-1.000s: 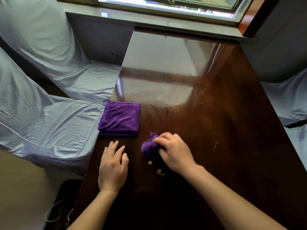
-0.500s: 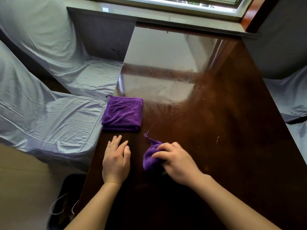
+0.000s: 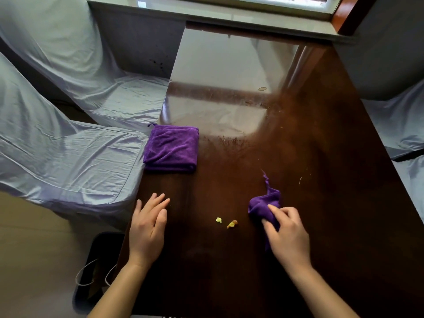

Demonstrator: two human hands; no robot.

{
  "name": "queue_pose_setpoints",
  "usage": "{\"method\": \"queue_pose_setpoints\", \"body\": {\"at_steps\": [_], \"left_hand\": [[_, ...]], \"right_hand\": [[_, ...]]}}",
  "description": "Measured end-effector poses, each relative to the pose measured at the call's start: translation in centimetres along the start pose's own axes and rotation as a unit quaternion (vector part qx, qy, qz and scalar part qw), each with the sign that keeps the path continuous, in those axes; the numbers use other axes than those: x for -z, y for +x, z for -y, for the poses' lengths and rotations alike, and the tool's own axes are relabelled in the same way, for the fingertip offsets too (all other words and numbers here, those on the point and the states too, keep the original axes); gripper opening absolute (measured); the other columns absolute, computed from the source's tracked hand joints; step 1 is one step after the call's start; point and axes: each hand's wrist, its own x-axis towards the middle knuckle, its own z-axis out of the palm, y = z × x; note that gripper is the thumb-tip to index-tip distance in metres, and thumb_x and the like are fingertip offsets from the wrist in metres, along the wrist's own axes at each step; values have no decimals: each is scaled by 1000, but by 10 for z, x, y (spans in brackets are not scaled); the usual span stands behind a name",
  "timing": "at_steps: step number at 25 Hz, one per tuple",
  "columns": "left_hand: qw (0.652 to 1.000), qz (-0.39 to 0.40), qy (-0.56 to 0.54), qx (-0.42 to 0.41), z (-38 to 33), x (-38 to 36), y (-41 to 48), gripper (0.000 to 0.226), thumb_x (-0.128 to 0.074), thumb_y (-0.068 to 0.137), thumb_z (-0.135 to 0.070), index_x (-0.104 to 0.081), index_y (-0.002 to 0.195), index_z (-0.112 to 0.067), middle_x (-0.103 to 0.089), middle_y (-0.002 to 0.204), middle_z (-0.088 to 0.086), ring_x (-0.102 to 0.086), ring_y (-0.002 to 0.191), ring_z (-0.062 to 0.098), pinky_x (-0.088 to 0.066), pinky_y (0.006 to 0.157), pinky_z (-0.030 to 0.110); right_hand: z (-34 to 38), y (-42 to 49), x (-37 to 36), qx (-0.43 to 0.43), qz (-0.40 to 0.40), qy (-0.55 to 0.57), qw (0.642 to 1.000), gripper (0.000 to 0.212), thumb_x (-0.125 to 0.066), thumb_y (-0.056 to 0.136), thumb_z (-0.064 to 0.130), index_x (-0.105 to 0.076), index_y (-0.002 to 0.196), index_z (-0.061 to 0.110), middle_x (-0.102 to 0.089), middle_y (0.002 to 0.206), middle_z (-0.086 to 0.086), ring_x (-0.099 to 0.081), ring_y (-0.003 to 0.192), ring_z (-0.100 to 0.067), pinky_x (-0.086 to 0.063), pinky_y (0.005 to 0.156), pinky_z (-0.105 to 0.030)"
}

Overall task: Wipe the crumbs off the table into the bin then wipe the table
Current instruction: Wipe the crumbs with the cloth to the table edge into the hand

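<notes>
While the right hand (image 3: 286, 232) grips a bunched purple cloth (image 3: 263, 203) against the table (image 3: 321, 203), the left hand (image 3: 148, 228) lies flat and empty, palm down, fingers (image 3: 160, 200) slightly spread, near the table's left edge. The cloth bulges out past the right hand's fingertips, and a thin tail of it trails away beyond the hand, lying on the wood. The right hand looks slightly blurred.

Between the two hands, closer to the right one, lie two crumbs (image 3: 226, 222): a pale yellow one and, just beside it toward the right hand, an orange-yellow one. Neither touches the cloth or a hand. Finer specks (image 3: 300, 180) lie beyond the right hand and a little to its outer side, and a dusty smear crosses the glossy surface farther away.

Beyond the left hand, well apart from it, a folded towel (image 3: 171, 149), also purple, sits at the table's left edge, with a small loop at its far corner.

Below the left wrist, off the table's edge and on the floor, stands a dark bin (image 3: 98, 267) with thin white loops hanging at its rim; the table and left forearm hide part of it. Left of that hand, seats under pale covers (image 3: 68, 157) run alongside the table.
</notes>
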Motion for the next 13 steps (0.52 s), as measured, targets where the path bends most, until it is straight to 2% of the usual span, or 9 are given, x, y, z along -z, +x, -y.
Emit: {"method": "queue_pose_setpoints", "body": {"at_steps": [4, 6, 8, 10, 13], "left_hand": [[997, -48, 17, 49, 3, 2, -9, 51, -28, 92, -37, -63, 121, -13, -51, 135, -4, -36, 137, 15, -6, 118, 49], [995, -67, -1, 72, 3, 3, -9, 50, -30, 92, -35, -61, 123, -10, -52, 138, 2, -38, 137, 18, -13, 118, 48], [990, -96, -36, 92, 7, 7, -9, 46, -34, 93, -30, -61, 124, -8, -53, 138, 7, -42, 134, 21, -26, 115, 48], [985, -114, -63, 114, 10, 12, -8, 45, -35, 94, -29, -60, 125, -8, -53, 139, 6, -43, 133, 18, -33, 112, 44], [981, -112, -86, 132, 12, 15, -7, 45, -35, 94, -30, -60, 125, -9, -55, 136, 2, -45, 130, 13, -33, 111, 34]], "right_hand": [[58, -29, -33, 29, -8, 55, 998, 37, -74, 79, 25, -67, 114, 19, -55, 105, -6, -63, 85, -30, -50, 71, -35], [86, -33, -46, 60, 40, 98, 993, 35, -70, 82, 28, -65, 117, 23, -54, 107, -2, -61, 90, -25, -49, 78, -33], [104, -30, -48, 67, 90, 189, 975, 35, -69, 84, 28, -65, 119, 26, -55, 105, 1, -60, 93, -18, -46, 84, -26], [103, -18, -39, 49, 71, 278, 957, 35, -72, 82, 22, -66, 117, 25, -59, 102, 1, -60, 95, -14, -44, 87, -21], [67, 6, -18, -19, 28, 290, 957, 34, -72, 83, 21, -66, 116, 23, -61, 106, -1, -62, 98, -17, -49, 93, -34]]}}
